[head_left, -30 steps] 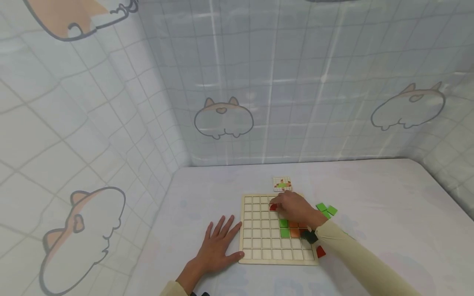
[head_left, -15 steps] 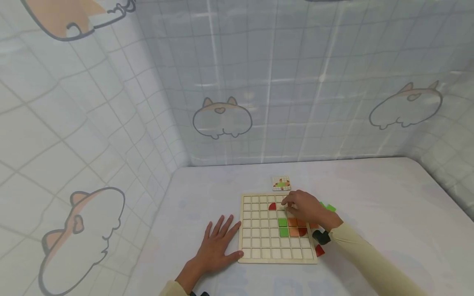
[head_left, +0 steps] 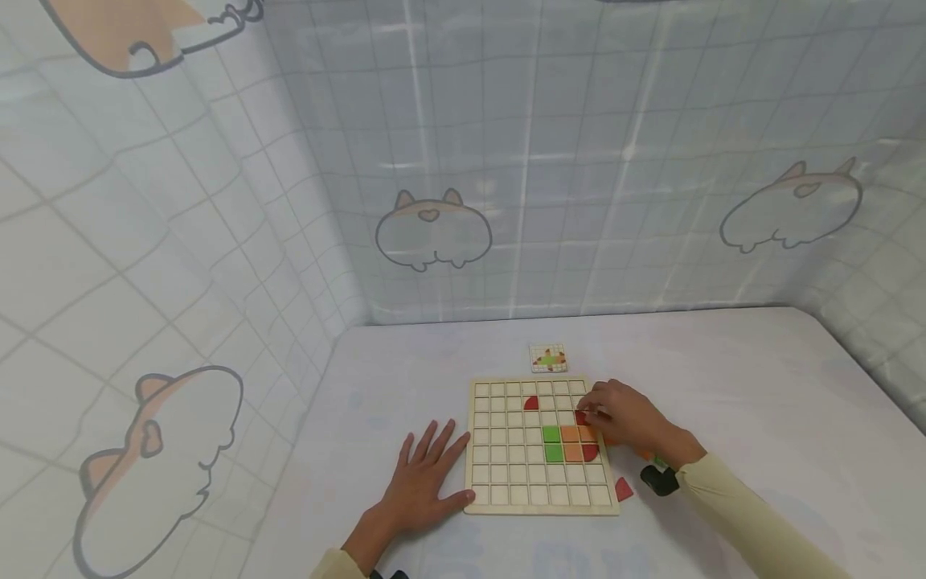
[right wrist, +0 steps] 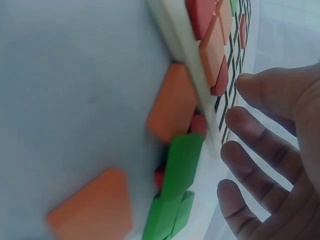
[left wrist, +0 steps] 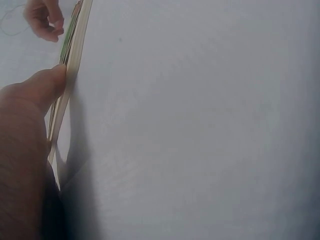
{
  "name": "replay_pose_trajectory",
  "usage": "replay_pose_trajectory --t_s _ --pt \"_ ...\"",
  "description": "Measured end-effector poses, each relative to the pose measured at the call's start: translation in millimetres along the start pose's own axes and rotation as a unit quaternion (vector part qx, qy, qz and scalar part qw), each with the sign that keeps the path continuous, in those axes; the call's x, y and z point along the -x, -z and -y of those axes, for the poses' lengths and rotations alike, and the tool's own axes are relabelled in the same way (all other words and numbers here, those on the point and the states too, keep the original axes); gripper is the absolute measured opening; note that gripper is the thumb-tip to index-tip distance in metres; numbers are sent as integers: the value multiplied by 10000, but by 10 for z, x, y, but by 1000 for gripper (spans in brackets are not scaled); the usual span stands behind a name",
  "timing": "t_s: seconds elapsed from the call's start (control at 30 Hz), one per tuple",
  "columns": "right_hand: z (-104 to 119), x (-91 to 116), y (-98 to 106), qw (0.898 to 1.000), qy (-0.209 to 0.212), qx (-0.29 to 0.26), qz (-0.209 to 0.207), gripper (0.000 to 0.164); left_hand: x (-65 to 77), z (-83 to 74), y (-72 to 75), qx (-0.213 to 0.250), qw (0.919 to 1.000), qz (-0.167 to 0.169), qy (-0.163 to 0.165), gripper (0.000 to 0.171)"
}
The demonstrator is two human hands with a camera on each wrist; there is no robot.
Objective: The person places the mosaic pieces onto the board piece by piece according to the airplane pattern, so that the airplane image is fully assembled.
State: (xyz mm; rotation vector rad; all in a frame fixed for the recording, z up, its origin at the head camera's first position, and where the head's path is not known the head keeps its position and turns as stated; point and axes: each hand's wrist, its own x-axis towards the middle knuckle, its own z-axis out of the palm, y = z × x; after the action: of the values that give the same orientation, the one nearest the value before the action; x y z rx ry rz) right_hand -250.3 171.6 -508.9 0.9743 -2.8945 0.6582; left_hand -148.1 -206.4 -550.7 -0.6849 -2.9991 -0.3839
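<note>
Flatly, the left hand (head_left: 423,489) rests on the desk (head_left: 405,378) with its fingers spread wide, its thumb on the rim of a wooden grid board (head_left: 506,482) and its index fingertip at the same edge; it grips nothing. The board lies between the two hands. At its other side, the right hand (head_left: 625,412) hangs with loosely bent fingers, thumb and fingers apart and nothing between them. Just beside its thumb tip, a red tile (head_left: 582,419) sits in the board.

Nearer the person than that tile, and between the hands, two green squares (head_left: 553,436) adjoin three orange tiles (head_left: 572,453), with a red quarter-round (head_left: 590,453) at their near right corner. Another red quarter-round sits alone in the board, to the left of the right hand's fingertips.

Below the right hand, loose orange pieces (right wrist: 172,102) and overlapping green pieces (right wrist: 181,162) lie on the desk, bits of red showing among them. One loose red piece (head_left: 624,489) lies beside the board, to the left of the right wrist's black band (head_left: 659,481). Ahead of both hands, beyond the board, lies a small patterned card (head_left: 548,359)
</note>
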Motion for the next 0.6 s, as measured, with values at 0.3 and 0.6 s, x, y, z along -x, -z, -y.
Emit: replay_pose_trajectory --t_s 0.3,0.6 --pt "-31 224 16 9991 -361 153 -152 21 -1 39 -68 22 9998 -177 -92 82" --pt "-81 395 42 9981 -217 495 -295 19 -2 -25 45 -93 9998 186 66 83"
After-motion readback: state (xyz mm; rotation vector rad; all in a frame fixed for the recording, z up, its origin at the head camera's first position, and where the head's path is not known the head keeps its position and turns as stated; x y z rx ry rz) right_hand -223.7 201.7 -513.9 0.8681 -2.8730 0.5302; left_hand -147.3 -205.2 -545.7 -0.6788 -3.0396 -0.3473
